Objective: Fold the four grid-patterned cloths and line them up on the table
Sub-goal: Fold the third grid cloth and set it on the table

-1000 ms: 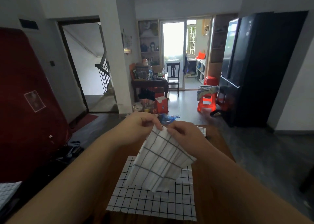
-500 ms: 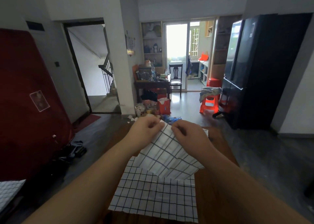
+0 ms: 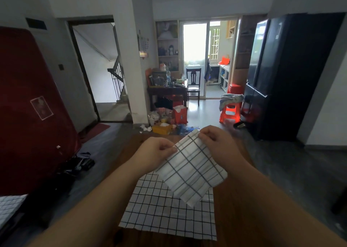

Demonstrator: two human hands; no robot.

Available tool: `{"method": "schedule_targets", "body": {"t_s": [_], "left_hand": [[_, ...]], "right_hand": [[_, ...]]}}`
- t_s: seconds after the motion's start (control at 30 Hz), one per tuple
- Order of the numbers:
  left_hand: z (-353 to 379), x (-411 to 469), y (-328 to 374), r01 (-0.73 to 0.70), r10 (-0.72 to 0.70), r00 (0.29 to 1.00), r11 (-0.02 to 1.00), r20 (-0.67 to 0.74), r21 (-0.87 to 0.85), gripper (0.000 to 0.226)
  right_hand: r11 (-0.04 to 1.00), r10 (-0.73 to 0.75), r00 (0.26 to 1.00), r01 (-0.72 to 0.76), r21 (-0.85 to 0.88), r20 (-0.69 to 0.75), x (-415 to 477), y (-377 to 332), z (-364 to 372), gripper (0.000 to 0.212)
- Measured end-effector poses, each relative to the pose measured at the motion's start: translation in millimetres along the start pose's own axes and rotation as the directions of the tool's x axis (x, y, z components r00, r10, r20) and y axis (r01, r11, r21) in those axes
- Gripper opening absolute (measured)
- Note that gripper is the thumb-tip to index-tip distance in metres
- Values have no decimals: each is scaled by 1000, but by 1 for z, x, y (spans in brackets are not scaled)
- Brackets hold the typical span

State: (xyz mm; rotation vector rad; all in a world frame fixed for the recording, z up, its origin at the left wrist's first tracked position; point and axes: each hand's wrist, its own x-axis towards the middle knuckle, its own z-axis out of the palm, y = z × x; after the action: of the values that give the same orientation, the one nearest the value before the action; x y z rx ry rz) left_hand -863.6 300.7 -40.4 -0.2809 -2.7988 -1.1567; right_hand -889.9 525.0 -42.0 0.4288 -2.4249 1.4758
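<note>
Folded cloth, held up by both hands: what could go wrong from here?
1. The left hand and right hand only pinch the top corners of the folded cloth; the rest hangs free, so its layers may slip or skew.
2. It hangs over the flat cloth on the table; lowered there, it could land on that cloth or wrinkle it instead of lining up beside it.

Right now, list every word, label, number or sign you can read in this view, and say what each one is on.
Nothing here is legible.
On the wall calendar: figures too blurred.
On the orange plaque below it: lettering too small.
On the red paper bag: blue mark, unreadable.
On the pale sticker on the red panel: blurred.
On the held cloth and the flat cloth: grid lines only, no text.
</note>
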Motion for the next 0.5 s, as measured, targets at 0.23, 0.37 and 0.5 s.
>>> {"method": "schedule_targets", "body": {"t_s": [0.23,0.37,0.5], "left_hand": [[-4,-11,-20,18,-18,1000,999,-1,-48,14],[-8,-13,-28,10,-10,999,1000,-32,-3,13],[-13,-11,-33,50,-51,999,995,16,85,8]], "right_hand": [[997,75,995,-74,17,-64,-2,4,-5,14],[995,99,991,-99,5,-89,-2,5,-5,14],[996,90,992,-91,-6,-83,-4,4,-2,12]]}}
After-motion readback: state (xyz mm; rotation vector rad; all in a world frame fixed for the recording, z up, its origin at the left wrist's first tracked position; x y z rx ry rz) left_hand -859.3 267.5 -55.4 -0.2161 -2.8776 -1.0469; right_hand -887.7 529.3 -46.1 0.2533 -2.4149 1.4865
